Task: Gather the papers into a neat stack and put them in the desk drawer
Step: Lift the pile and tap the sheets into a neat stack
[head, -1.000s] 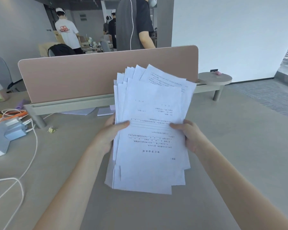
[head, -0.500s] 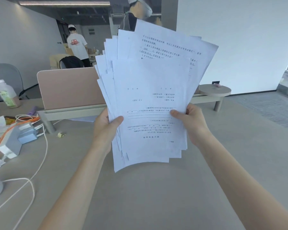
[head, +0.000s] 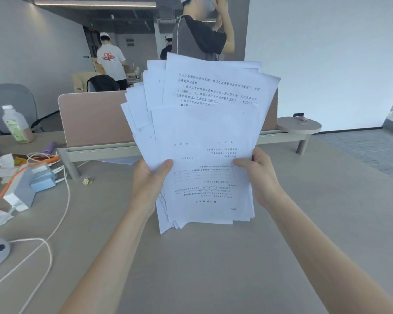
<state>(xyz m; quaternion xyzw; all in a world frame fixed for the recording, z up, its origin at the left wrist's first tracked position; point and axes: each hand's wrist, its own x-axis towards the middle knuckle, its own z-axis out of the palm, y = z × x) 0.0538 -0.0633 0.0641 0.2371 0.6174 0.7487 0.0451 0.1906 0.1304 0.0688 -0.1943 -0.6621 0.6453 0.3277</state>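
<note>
- Desk (head: 213, 268): grey-beige surface, bounded at its far edge by a pink divider panel (head: 93, 118); cables (head: 55, 223) and a bottle (head: 16, 125) are kept along its left edge.
- Papers (head: 202, 143): an uneven, fanned sheaf held upright above the desk's middle, long axis vertical, top sheet's text inverted.
- Left hand (head: 150, 182): clamped on the sheaf's left edge.
- Right hand (head: 259, 175): clamped on the right edge.

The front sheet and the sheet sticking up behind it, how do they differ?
The front sheet has its print upside down to the camera, while the back sheet reads right way up. The front sheet sits lower, pinched by the left hand and right hand; the back sheet pokes above it, tilted clockwise. Both are white printed pages in one uneven stack.
</note>
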